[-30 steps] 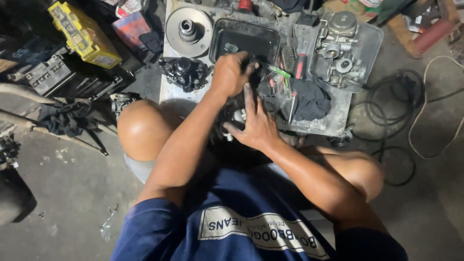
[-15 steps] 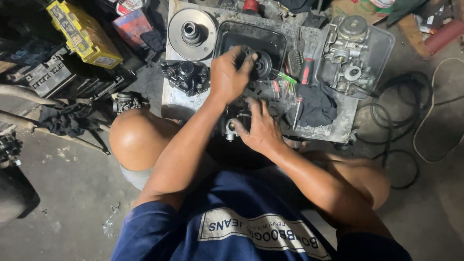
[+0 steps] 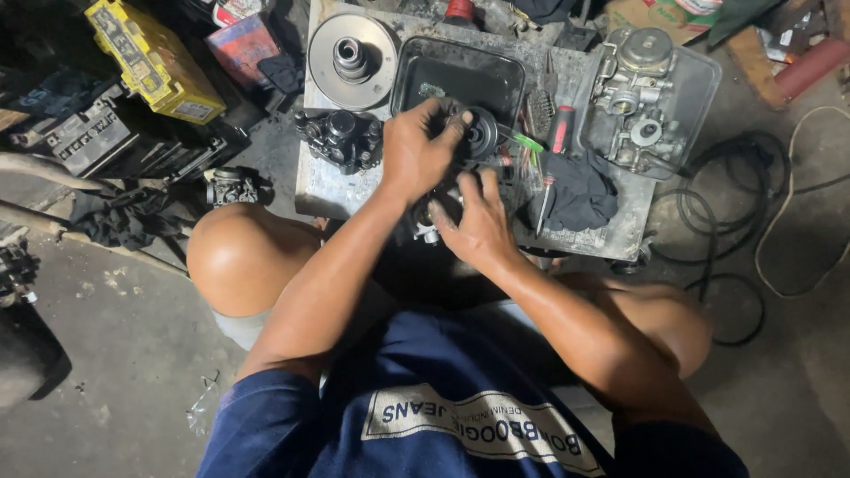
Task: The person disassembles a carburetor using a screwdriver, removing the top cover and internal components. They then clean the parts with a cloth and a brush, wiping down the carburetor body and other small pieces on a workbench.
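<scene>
The left hand (image 3: 416,155) curls its fingers over a round black part (image 3: 482,133) beside the near edge of the black tray (image 3: 460,75), at the middle of the desk (image 3: 328,186). The part's open face looks up; its axis stands roughly upright. The right hand (image 3: 478,226), fingers bent, grips a small metal assembly (image 3: 434,212) at the desk's near edge; which way it points cannot be told. A carburettor (image 3: 642,97) sits toward the far right corner, a pulley disc (image 3: 350,57) at the far left.

A tray (image 3: 416,84) is lying at top centre on the slab (image 3: 323,190), a pulley disc (image 3: 351,60) left of it, a carburettor (image 3: 636,99) sitting right, a rag (image 3: 580,196) below.
</scene>
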